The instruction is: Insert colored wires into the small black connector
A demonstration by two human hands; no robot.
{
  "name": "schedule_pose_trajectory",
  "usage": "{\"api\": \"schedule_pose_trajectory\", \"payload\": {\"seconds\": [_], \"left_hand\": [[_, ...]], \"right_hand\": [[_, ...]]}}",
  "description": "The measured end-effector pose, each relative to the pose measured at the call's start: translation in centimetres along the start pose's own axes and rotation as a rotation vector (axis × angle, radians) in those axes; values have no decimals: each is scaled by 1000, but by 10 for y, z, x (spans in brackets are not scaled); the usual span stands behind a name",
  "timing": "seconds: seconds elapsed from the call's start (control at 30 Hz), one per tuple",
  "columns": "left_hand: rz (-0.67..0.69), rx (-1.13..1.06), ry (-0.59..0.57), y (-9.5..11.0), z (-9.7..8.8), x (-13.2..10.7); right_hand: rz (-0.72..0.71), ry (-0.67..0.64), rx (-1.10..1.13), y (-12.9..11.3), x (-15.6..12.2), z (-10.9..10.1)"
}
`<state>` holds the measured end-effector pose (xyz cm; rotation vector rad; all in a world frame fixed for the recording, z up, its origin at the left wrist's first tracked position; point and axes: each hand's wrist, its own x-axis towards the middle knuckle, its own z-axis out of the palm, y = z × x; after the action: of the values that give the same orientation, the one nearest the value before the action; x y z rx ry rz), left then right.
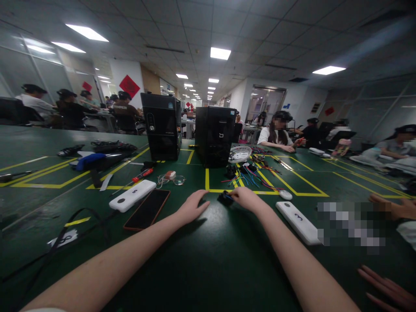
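Above the green tabletop [240,264], my right hand [247,200] pinches a small black part [224,198] with a bit of blue at its edge; its exact kind is too small to tell. To the left of that part is my left hand [194,206], its fingers loosely stretched and holding nothing. A smartphone [147,211] in a brown case lies left of my left hand. Beyond my right hand rests a bundle of coloured wires [248,177] with black pieces.
Two black computer towers [161,125] stand at the back. White power banks [133,196] lie on both sides, with glasses [172,179], a red screwdriver [142,175] and a white basket [240,153] farther off. Another person's hand [388,288] is at lower right.
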<state>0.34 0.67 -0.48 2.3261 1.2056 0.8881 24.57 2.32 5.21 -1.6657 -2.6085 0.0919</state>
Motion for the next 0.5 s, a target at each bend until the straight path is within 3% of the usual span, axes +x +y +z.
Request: {"api": "schedule_pose_trajectory", "payload": {"seconds": [0.1,0.2,0.5], "left_hand": [[-56,-55,41,1,2,3],[-110,-115,-15,0,4,5],[-169,-188,-17,-2,6,6]], "right_hand": [[-216,48,-18,-45,-1,7],[-257,76,-73,-70,-6,14],[-247,110,-81,-75,-9,17]]}}
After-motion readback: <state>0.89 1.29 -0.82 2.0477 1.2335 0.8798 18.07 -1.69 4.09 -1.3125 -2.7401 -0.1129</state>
